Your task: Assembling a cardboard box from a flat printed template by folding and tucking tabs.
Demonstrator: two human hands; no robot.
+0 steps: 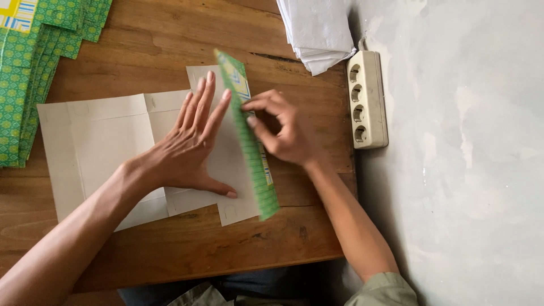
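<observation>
Centre frame: left hand (190, 150), fingers spread, flat on the unfolded carton blank (102, 147); right hand (283, 133) pinches its raised green flap (249, 141). Crease best pressed evenly along the fold on the tabletop (170, 34).

Left hand (190, 150): flat, palm down, fingers spread and extended forward, thumb out sideways, forearm bare, angled in from lower left. Right hand (280, 130): fingers curled, fingertips pinched, wrist bent, forearm from lower right, sleeve at elbow.
</observation>
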